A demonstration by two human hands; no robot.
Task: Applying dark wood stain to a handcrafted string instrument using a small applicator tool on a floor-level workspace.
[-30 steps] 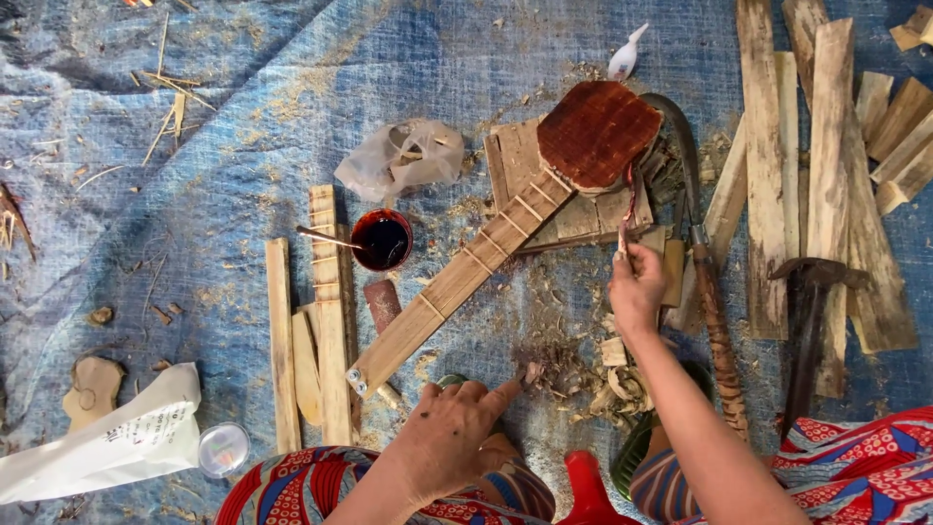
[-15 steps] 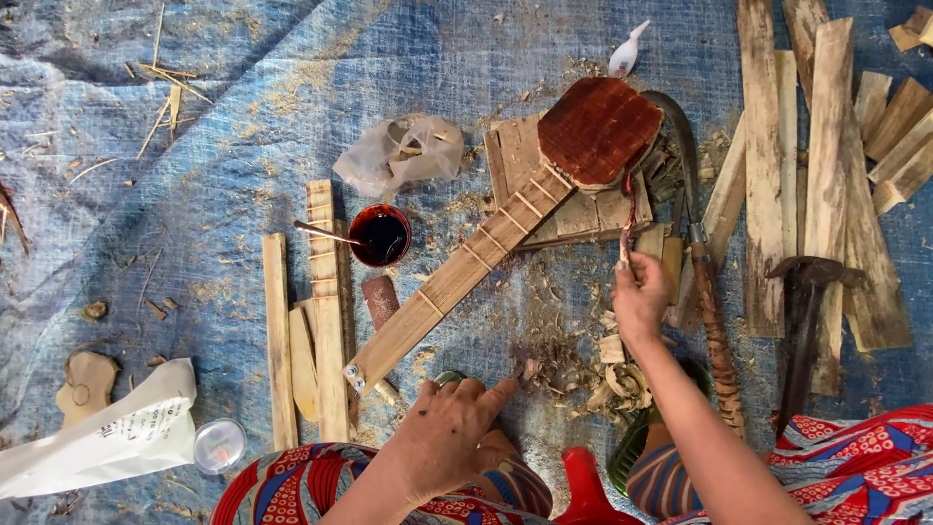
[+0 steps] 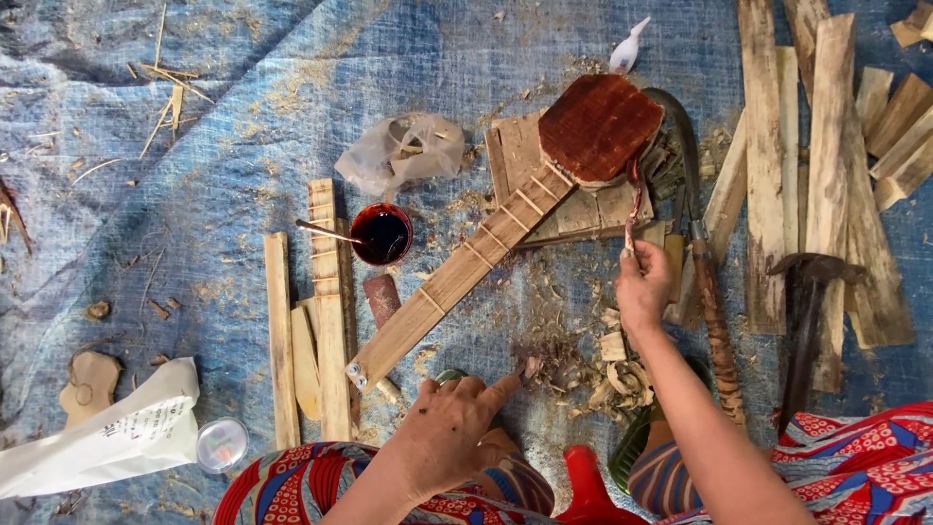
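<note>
1. Since the earlier frame your right hand (image 3: 643,284) has shifted slightly toward you from the red body, keeping the brush; your left hand (image 3: 457,425) has barely moved.
2. Your right hand is closed around a thin brush (image 3: 633,209), its stained tip pointing up at the edge of the instrument's (image 3: 505,228) dark red body.
3. The instrument lies diagonally on the blue tarp (image 3: 243,117), its fretted neck running down-left toward your left hand, its body resting on a pale board (image 3: 520,156).
4. Your left hand lies flat and loosely spread on the tarp, holding nothing, forefinger stretched toward the shavings (image 3: 583,355) (its tip just reaches them).
5. A cup of dark stain (image 3: 381,234) with a stick across it stands just left of the neck.
6. Pale slats (image 3: 326,311) lie beside the cup; a hammer (image 3: 805,321) and rough planks (image 3: 826,146) lie to your right.
</note>
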